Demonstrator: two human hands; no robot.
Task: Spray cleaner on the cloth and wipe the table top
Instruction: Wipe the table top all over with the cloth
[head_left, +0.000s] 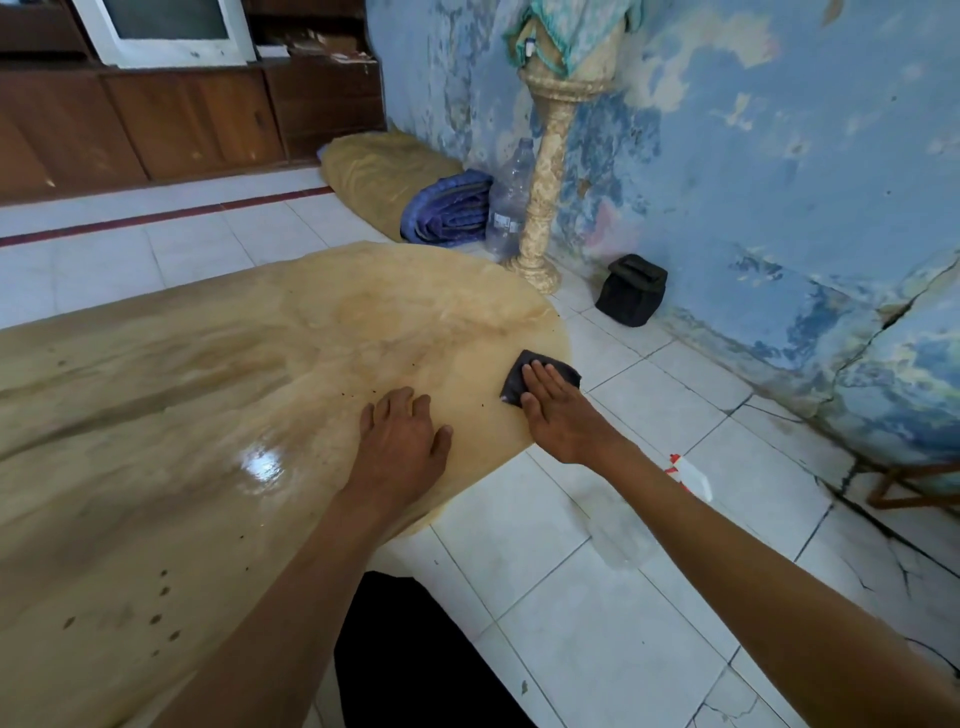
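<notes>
Peeling blue walls and white floor tiles surround the glossy tan desk (208, 415) you lean over. From the head view, your right hand (558, 410) lies flat, fingers straight, pressing the dark cloth (524, 371) at the desk's right edge; the cloth sticks out beyond your fingertips. Your left hand (402, 441) rests spread on the desk just beside it. Behind your right forearm, the spray bottle (691, 475) lies on the floor.

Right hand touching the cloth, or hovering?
Touching. Head view shows the right hand lying flat on the dark cloth, fingers straight, pressing it onto the table top.
</notes>
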